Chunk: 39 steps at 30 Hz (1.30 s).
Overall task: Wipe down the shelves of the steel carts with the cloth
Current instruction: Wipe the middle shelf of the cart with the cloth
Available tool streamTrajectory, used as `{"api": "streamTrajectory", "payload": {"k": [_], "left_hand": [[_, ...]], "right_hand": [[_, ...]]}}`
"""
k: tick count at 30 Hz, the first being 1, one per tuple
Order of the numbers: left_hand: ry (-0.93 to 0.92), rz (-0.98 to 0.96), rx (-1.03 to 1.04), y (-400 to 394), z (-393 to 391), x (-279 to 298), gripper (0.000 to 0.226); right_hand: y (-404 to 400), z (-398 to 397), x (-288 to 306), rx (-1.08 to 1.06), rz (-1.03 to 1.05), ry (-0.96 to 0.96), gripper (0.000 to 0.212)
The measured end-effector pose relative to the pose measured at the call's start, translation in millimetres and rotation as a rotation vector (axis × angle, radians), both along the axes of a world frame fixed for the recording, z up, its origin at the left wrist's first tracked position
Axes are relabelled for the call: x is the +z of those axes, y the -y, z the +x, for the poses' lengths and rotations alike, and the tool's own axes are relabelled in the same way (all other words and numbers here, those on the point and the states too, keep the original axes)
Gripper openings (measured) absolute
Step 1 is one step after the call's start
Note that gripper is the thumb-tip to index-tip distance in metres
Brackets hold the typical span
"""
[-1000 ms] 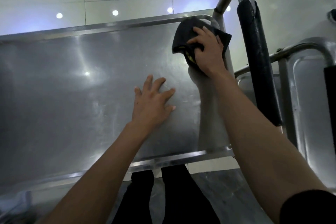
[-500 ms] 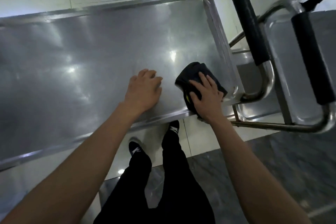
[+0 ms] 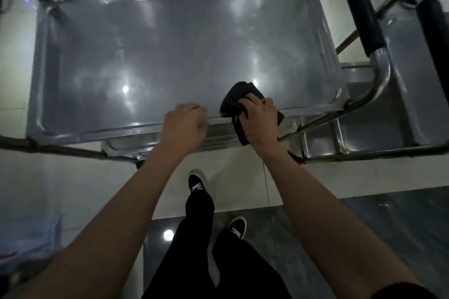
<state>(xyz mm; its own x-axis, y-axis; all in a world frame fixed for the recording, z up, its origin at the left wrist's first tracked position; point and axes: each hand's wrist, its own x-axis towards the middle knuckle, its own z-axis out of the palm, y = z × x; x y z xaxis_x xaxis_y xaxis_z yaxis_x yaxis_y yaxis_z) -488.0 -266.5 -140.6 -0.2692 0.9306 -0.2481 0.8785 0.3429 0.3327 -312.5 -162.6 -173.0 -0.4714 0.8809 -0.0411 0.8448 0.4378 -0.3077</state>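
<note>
Steel, streaked with ceiling-light reflections, fills the view ahead of both hands: the top shelf [image 3: 170, 51] of the nearer cart. The right hand [image 3: 258, 120] grips a bunched black cloth [image 3: 237, 102] at the shelf's near rim, fingers curled over it, with part of the cloth on the shelf just beyond the knuckles and a tail hanging down below the rim under the palm. The left hand [image 3: 185, 124] rests on the same rim just to the left, fingers loosely bent and holding nothing, apparently steadying the cart.

The step in hand looks like finishing a pass at the near edge. To do it well, the cloth wants flattening under the palm, not staying balled, so more of it meets the metal; the raised lip and the corner to the right of the hand likely trap grime and deserve a firm run along them. Overlapping strokes leftward would cover the wide stretch beyond the left hand. A lower shelf [image 3: 213, 137] shows beneath the hands, and a second cart [image 3: 401, 104] stands to the right, both apparently yet to be wiped.
</note>
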Motion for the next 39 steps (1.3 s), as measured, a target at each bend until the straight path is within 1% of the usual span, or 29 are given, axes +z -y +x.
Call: {"api": "streamTrajectory", "payload": {"k": [3,6,8,12,16,20,25,29,32,36,39], "left_hand": [[0.004,0.056,0.054,43.0,7.5,7.5,0.038],[0.024,0.095,0.085,77.6,19.5,12.7,0.035],[0.039,0.095,0.113,95.7,29.0,14.0,0.036],[0.047,0.074,0.124,118.4,45.3,2.7,0.039],[0.07,0.05,0.099,125.4,49.8,-21.0,0.04],[0.078,0.009,0.047,127.7,41.6,-54.5,0.044],[0.064,0.019,0.012,139.6,20.4,-100.0,0.042],[0.032,-0.008,-0.002,139.6,7.8,-149.6,0.043],[0.016,0.013,0.003,129.7,4.6,-193.6,0.042],[0.0,0.071,0.001,103.1,3.7,-250.9,0.039],[-0.015,0.121,-0.007,77.7,1.3,-283.0,0.039]], "right_hand": [[17.5,1.1,3.2,0.057,0.003,-0.061,0.035],[43.6,12.6,7.7,0.056,-0.028,-0.234,0.034],[65.6,24.0,9.0,0.03,-0.044,-0.315,0.034],[102.8,46.1,1.0,-0.026,-0.036,-0.373,0.033],[120.2,55.8,-21.5,-0.056,-0.061,-0.351,0.033],[128.8,56.6,-52.1,-0.085,-0.087,-0.293,0.035],[139.0,48.3,-95.9,-0.102,-0.087,-0.257,0.035],[138.2,45.2,-143.2,-0.151,-0.086,-0.251,0.037],[130.7,44.3,-185.6,-0.183,-0.104,-0.279,0.038],[107.1,40.4,-240.1,-0.182,-0.055,-0.307,0.039],[84.9,35.7,-269.7,-0.182,-0.044,-0.373,0.037]]}}
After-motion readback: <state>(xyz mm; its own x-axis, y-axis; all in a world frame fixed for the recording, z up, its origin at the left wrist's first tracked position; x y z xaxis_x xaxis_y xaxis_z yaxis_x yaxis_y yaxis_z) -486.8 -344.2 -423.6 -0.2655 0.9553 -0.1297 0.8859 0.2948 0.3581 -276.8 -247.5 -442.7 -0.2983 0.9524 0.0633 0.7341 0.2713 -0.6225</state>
